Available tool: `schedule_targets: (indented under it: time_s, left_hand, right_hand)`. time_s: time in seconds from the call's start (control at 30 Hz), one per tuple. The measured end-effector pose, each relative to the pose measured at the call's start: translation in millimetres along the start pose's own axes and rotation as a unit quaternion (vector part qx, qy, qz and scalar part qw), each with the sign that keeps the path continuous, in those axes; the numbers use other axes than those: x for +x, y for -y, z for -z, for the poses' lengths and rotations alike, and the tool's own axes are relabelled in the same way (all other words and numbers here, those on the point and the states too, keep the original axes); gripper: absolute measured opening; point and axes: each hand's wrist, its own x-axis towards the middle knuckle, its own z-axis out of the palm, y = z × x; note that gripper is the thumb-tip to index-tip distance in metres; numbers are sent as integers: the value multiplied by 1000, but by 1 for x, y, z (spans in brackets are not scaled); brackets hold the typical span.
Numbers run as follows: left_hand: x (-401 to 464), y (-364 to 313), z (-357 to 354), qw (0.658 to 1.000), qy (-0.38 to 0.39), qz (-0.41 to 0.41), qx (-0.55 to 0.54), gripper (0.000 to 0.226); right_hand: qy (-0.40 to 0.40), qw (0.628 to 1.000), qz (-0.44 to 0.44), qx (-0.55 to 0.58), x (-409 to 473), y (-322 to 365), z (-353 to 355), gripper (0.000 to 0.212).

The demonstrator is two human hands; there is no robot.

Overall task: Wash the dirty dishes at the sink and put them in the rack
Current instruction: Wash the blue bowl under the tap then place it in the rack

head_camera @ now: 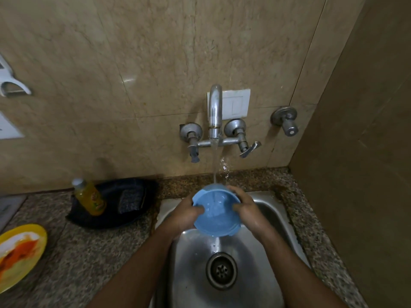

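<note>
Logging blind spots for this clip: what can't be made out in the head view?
- Dish rack: not in the head view at all.
- Yellow plate: cut off by the left edge.
- Blue bowl: its outside and underside are hidden by both hands, left and right.
- Soap bottle label: too blurred to read.

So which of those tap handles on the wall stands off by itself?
The round knob far right, near the corner. The other two handles, left and right, sit on either side of the running spout, joined to it by a crossbar.
</note>
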Motion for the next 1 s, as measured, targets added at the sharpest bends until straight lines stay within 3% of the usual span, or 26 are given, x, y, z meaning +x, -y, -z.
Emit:
schedule_targets:
  time_s: [0.07,0.17,0.33,0.43,0.53,0.6,0.7,0.8,0.83,0.9,0.97,1.0]
  left_hand:
    - [-3,5,1,975,-81,-79,190,26]
    - [-17,13,1,906,-127,-152,374,32]
    - [-39,17,-5,874,-191,-176,410,36]
    - [-46,22,0,876,-193,-188,399,36]
    - [-54,25,4,884,-190,-189,384,35]
    - [-59,27,7,885,-194,-186,381,34]
    - [-67,27,10,886,-202,-187,373,38]
    - [-78,21,12,885,-211,-188,370,39]
    - [-81,19,12,883,-213,-190,373,37]
    - [-88,15,14,876,-215,-199,384,36]
    - [-93,14,15,872,-214,-212,387,37]
    - [-94,14,15,871,-210,-224,384,38]
  right_hand:
    - [36,998,-7,44,-3,10,14,61]
    - [-95,992,78,39,3,42,26,55]
    - [-242,956,111,-125,37,81,27,43]
    - [-325,905,155,-227,41,81,26,32]
    - [-325,851,224,-346,41,83,26,19]
    - [-324,839,233,-370,41,83,26,17]
    - [-290,835,196,-424,26,87,24,12]
    - [-264,870,163,-384,-14,71,11,42]
    - [-222,896,160,-350,-29,57,5,52]
    - [-44,948,159,-272,-58,30,-10,69]
    - [87,949,138,-271,-75,9,-21,81]
    - [89,941,143,-292,-76,5,-25,83]
